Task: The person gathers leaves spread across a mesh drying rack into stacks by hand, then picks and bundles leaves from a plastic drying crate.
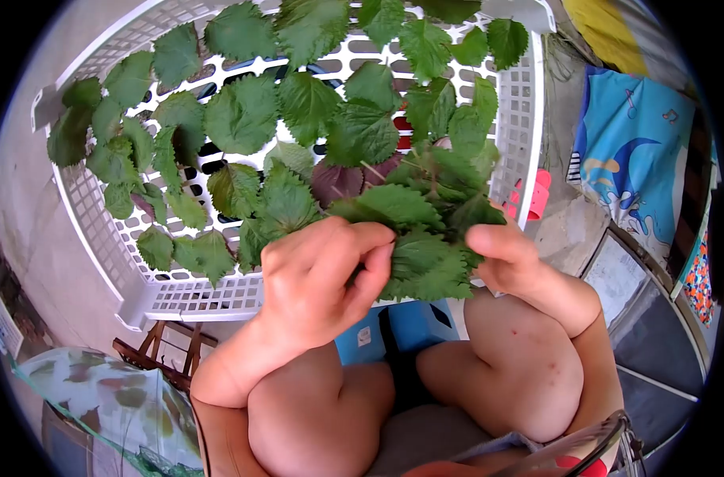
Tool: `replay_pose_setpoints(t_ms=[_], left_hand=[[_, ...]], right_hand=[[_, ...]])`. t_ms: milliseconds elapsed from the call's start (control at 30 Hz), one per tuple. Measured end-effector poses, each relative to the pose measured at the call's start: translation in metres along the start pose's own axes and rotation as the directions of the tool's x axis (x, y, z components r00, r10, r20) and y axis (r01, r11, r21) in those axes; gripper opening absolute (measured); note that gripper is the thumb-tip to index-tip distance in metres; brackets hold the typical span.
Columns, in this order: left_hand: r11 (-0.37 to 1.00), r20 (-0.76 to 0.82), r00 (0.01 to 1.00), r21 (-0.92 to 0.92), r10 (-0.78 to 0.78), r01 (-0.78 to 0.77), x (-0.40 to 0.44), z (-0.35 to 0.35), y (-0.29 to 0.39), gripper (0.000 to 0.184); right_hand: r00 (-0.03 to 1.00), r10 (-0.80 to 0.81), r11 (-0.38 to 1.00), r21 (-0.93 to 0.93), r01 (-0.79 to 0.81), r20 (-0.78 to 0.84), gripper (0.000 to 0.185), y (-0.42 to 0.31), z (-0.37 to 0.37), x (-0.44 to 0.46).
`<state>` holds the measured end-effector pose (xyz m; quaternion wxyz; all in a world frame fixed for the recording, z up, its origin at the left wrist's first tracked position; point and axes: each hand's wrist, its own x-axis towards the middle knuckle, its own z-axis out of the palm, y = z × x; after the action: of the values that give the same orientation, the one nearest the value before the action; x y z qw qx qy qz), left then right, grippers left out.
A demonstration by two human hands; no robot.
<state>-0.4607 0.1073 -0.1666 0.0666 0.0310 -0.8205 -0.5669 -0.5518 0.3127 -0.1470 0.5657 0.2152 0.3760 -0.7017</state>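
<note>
While the L hand (318,266) is pinching the near L edge of the leaf bunch (425,258) b/w thumb & forefinger, w/ its other fingers curling in, the R hand (513,254) is gripping the R side, thumb pressing on top; its other fingers are mostly hiding behind, so can't tell their exact pos. Both hands are closing on the bunch, which is sitting b/w them, over the near R part of the white basket (534,119). Green leaves are overlapping in it, w/ serrated edges showing & a stem sticking up at its far L side

Just beyond, a purple leaf (335,184) is lying by the bunch. Loose green leaves (241,115) are spreading over the basket's slotted bottom, some overlapping, others lying apart w/ slots showing b/w them

Below the hands, the person's bent legs (521,366) are flanking a blue box (409,327) w/ a black strip. To the R, a pink plastic item (540,195) is resting on the floor just beside the basket; farther R, a blue printed sheet (634,155) is lying near a yellow cloth (604,36). Btm L, a wooden stool (169,348) is standing partly under the basket's corner, near a leaf-patterned cover (111,389)
</note>
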Motion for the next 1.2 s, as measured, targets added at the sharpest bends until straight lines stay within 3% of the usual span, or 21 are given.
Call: replay_pose_setpoints(t_ms=[67, 100, 133, 200, 267, 367, 467, 533, 667, 833, 933, 967, 1033, 1167, 1200], left_hand=[[0.999, 0.017, 0.999, 0.023, 0.030, -0.031, 0.001, -0.001, -0.004, 0.014], [0.995, 0.030, 0.995, 0.001, 0.096, -0.096, 0.001, 0.002, -0.006, 0.015], [0.988, 0.045, 0.987, -0.011, 0.157, -0.156, 0.000, 0.003, -0.007, 0.017], [0.991, 0.060, 0.992, -0.078, 0.114, -0.109, 0.001, -0.001, -0.004, 0.019], [0.998, 0.063, 0.997, -0.060, 0.034, -0.031, -0.005, -0.014, -0.008, 0.019], [0.959, -0.168, 0.980, 0.245, -0.103, 0.143, -0.018, -0.041, -0.025, 0.017], [0.752, -0.321, 0.881, 0.467, -0.347, 0.466, -0.051, -0.073, -0.049, 0.021], [0.612, -0.322, 0.840, 0.578, -0.437, 0.540, -0.065, -0.087, -0.054, 0.025], [0.582, -0.310, 0.829, 0.599, -0.465, 0.551, -0.074, -0.090, -0.061, 0.034], [0.562, -0.294, 0.871, 0.674, -0.393, 0.480, -0.073, -0.091, -0.064, 0.024], [0.600, -0.304, 0.834, 0.586, -0.461, 0.545, -0.069, -0.091, -0.047, 0.019], [0.622, -0.299, 0.832, 0.557, -0.468, 0.550, -0.066, -0.093, -0.035, 0.019], [0.665, -0.324, 0.826, 0.491, -0.461, 0.563, -0.065, -0.100, -0.014, 0.017], [0.784, -0.428, 0.867, 0.432, -0.257, 0.446, -0.056, -0.108, 0.006, 0.013], [0.802, -0.433, 0.881, 0.448, -0.192, 0.395, -0.053, -0.108, 0.008, 0.011]], right_hand=[[0.989, -0.113, 0.979, -0.158, 0.127, 0.096, 0.080, 0.001, 0.004, 0.001], [0.981, -0.170, 0.954, -0.233, 0.188, 0.098, 0.068, 0.003, 0.008, 0.002], [0.980, -0.151, 0.962, -0.210, 0.176, 0.130, 0.068, 0.004, 0.009, 0.003], [0.980, -0.160, 0.820, -0.569, 0.065, -0.118, 0.054, 0.005, 0.007, 0.002], [0.966, -0.148, 0.872, -0.489, 0.025, -0.213, 0.046, 0.003, 0.010, 0.001], [0.948, -0.234, 0.881, -0.460, 0.113, -0.216, 0.051, 0.004, -0.007, -0.006], [0.933, -0.246, 0.888, -0.446, 0.109, -0.262, 0.054, 0.001, -0.013, -0.008], [0.923, -0.240, 0.893, -0.440, 0.088, -0.301, 0.055, 0.001, -0.016, -0.012], [0.931, -0.242, 0.873, -0.480, 0.086, -0.272, 0.059, 0.001, -0.023, -0.017], [0.941, -0.235, 0.864, -0.496, 0.088, -0.243, 0.062, 0.001, -0.020, -0.015], [0.943, -0.294, 0.849, -0.496, 0.182, -0.158, 0.052, 0.006, -0.014, -0.006], [0.921, -0.377, 0.802, -0.461, 0.379, 0.101, 0.050, 0.006, -0.017, 0.005], [0.796, -0.475, 0.722, -0.351, 0.596, 0.375, 0.040, 0.003, -0.010, 0.012], [0.801, -0.474, 0.688, -0.414, 0.596, 0.366, 0.018, -0.009, -0.002, 0.008], [0.757, -0.496, 0.618, -0.439, 0.652, 0.426, 0.016, -0.007, -0.010, 0.012]])
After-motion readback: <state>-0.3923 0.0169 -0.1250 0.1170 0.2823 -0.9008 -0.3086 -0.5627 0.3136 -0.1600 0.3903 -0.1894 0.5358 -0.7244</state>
